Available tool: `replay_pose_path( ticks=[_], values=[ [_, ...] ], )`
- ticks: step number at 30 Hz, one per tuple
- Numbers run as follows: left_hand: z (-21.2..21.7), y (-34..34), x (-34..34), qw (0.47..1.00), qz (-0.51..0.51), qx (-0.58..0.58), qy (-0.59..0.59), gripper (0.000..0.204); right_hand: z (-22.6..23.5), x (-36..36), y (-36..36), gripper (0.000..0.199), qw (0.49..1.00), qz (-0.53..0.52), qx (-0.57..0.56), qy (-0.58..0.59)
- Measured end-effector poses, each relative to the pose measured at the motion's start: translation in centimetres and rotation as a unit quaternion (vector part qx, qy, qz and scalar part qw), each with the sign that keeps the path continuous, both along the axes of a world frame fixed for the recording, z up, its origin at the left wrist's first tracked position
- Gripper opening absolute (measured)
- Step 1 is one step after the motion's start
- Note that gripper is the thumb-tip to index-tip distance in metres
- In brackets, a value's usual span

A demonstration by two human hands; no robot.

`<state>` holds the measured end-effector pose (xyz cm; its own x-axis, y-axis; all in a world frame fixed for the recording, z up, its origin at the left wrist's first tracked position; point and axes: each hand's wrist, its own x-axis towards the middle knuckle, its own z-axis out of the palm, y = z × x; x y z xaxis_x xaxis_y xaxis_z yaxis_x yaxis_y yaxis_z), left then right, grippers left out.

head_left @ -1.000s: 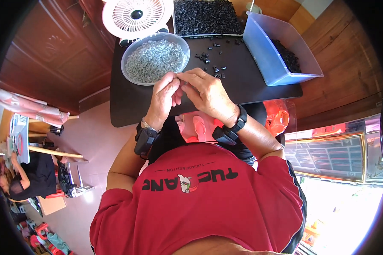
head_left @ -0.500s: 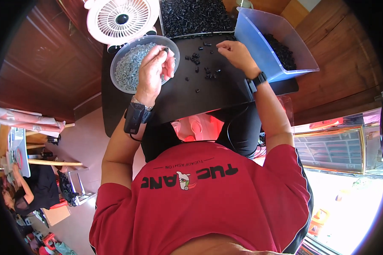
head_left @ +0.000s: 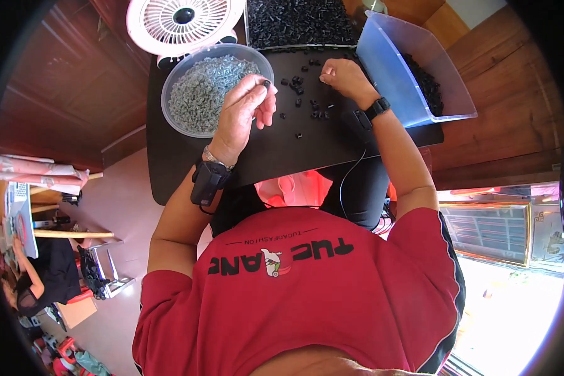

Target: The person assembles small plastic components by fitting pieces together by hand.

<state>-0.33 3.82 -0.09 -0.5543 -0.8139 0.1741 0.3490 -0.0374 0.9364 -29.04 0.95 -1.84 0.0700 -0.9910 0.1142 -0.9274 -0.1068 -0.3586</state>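
Observation:
My left hand (head_left: 243, 113) is raised over the right rim of a round clear tub (head_left: 167, 109). Between thumb and forefinger it pinches a small black plastic piece (head_left: 266, 84). The tub is heaped with small, shiny grey-clear parts (head_left: 200, 94). My right hand (head_left: 349, 80) is closed in a pinch above the dark table (head_left: 263, 153), close to the blue bin; whatever its fingertips hold, if anything, is hidden. Loose black pieces (head_left: 296, 83) lie scattered on the table between my two hands.
A tray heaped with black pieces (head_left: 297, 25) stands at the far side. To its right is a translucent blue bin (head_left: 398, 75) with more black pieces inside. A white fan (head_left: 185, 28) stands behind the tub. Another person (head_left: 47, 269) sits at the far left.
My left hand has shifted right relative to the tub, toward the loose pieces, still pinching the black piece. My right hand stays pinched near the bin. The whole view has tilted slightly.

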Motion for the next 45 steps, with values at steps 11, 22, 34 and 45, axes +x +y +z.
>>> replay_pose_path(
  ticks=[11, 22, 34, 45],
  values=[
    [-0.7, -0.1, -0.1, 0.999, -0.036, -0.014, -0.008, 0.021, 3.9, 4.4, 1.7, 0.019, 0.954, 0.051, 0.072, -0.285],
    [-0.8, -0.2, -0.2, 0.997, -0.052, -0.053, -0.029, 0.021, 6.3, 9.1, 4.7, 0.021, 0.855, 0.121, 0.179, -0.471],
    [-0.7, 0.1, -0.3, 0.997, -0.044, -0.052, -0.041, 0.023, 8.5, 9.9, 5.4, 0.018, 0.878, 0.118, 0.06, -0.46],
    [-0.7, 0.7, -0.4, 0.996, -0.006, -0.06, -0.068, 0.024, 7.2, 10.1, 5.5, 0.017, 0.907, 0.135, 0.047, -0.396]
  ],
)
